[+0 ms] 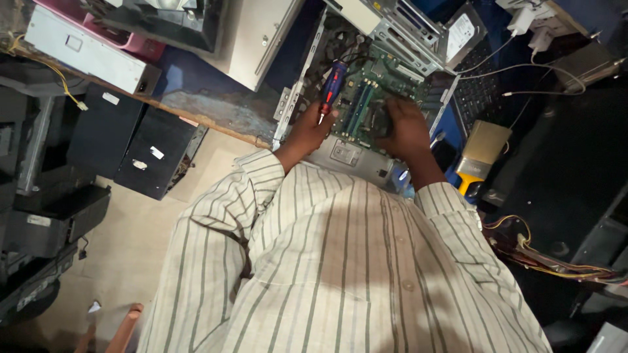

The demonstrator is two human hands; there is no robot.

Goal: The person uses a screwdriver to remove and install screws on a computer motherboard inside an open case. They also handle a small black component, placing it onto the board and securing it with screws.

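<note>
Hands inside an opened computer case (366,163)
Left hand (313,127) grips a screwdriver (331,88) (cover already off); right hand (405,127) clasps a motherboard (366,85) part.

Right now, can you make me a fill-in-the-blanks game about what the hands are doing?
1. The left hand holds a red-and-blue-handled ____.
2. The right hand rests on the ____ circuit board inside the open grey metal computer case.
3. The yellow-handled flat brush lies beside the ____ hand.

Missing words: screwdriver; green; right
</note>
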